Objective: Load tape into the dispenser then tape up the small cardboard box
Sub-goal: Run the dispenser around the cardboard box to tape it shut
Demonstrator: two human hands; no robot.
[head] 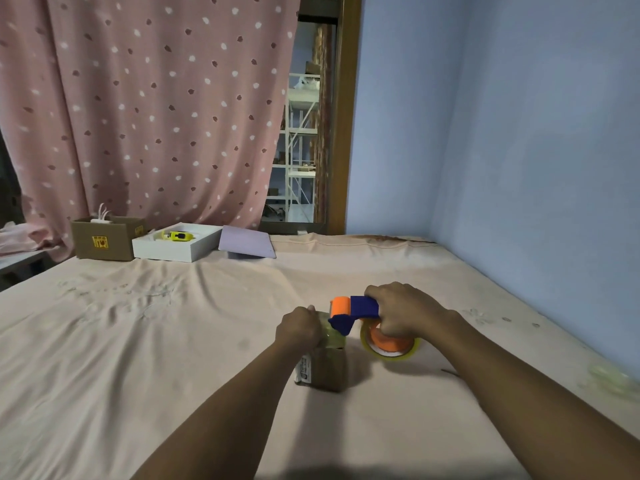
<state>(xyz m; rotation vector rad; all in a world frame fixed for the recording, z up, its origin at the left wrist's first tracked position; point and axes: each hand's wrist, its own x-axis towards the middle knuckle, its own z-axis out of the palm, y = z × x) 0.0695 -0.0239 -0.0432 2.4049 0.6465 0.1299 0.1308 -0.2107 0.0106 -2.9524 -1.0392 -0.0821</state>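
A small cardboard box stands on the pink sheet near the middle of the bed, a white label on its left side. My left hand presses down on its top, where clear tape lies. My right hand grips the blue and orange tape dispenser, held just right of the box top. The roll of clear tape sits in the dispenser on an orange core, below my right hand. The dispenser's blue front edge touches the box's upper right corner.
At the far left of the bed stand a brown cardboard box, a white open box holding a yellow tool, and a lilac lid. A blue wall runs along the right. A spotted pink curtain hangs behind.
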